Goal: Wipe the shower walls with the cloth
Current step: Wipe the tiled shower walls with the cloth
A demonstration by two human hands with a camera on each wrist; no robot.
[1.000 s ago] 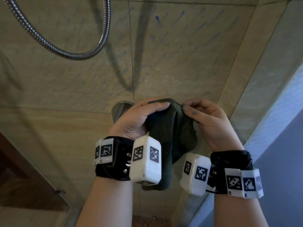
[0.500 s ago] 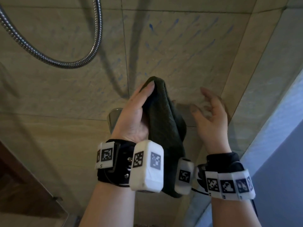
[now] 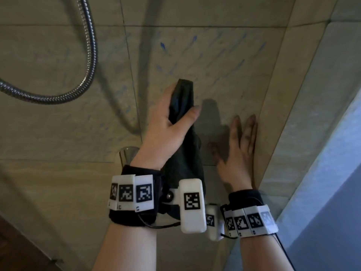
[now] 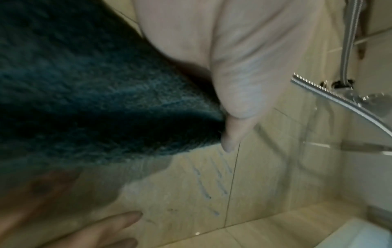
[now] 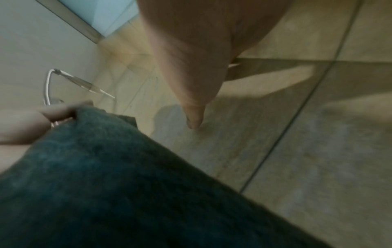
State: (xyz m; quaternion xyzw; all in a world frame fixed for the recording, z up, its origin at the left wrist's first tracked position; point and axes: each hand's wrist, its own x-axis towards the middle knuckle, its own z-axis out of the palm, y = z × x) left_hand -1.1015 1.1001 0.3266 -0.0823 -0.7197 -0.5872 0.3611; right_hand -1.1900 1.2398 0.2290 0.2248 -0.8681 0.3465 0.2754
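The left hand (image 3: 166, 132) holds the dark cloth (image 3: 185, 153) tight. The right hand (image 3: 237, 151) is flat on the wall (image 3: 224, 61), fingers straight.

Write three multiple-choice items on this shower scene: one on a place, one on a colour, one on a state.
1. Where does the shower hose hang?
A. left of both hands
B. right of both hands
C. between the hands

2. What colour are the streaks on the tiled wall?
A. red
B. blue
C. white

3. What is the right hand doing?
A. gripping the cloth
B. holding the hose
C. flat, holding nothing

Answers: 1 A, the hose loops at upper left. 2 B, blue marks dot the tile. 3 C, only the left hand grips the dark cloth.
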